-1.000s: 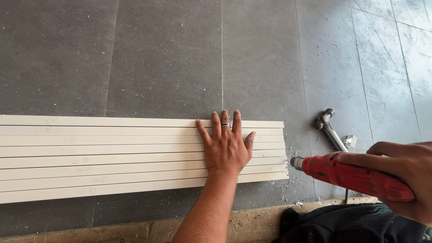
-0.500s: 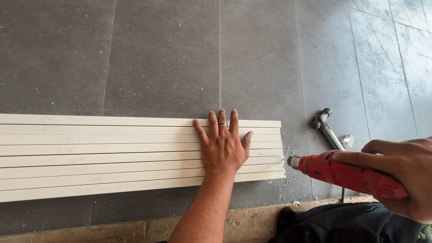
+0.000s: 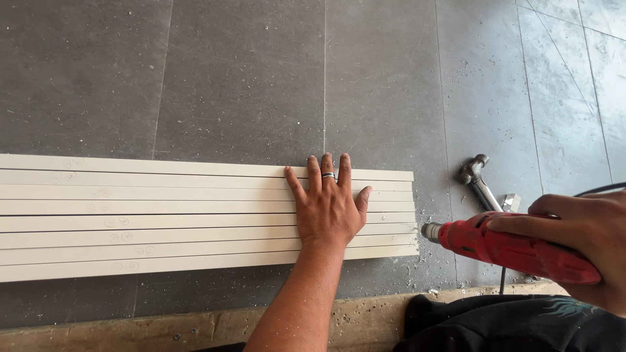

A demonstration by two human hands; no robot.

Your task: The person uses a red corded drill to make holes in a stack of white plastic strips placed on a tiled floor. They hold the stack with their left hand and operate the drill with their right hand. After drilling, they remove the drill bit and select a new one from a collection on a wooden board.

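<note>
grey tiled floor (image 3: 248, 78), dusty. left hand (image 3: 329, 208) flat and open on cream strips (image 3: 150, 218), long axis running sideways. right hand (image 3: 583, 241) gripping red drill (image 3: 508, 248), chuck just right of strip ends, nearer than hammer (image 3: 476, 179).

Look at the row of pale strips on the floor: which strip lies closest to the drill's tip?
The bottom strip, nearest the wooden edge: its right end comes closest to the red drill in the right hand. The left hand presses the strips above it.
</note>
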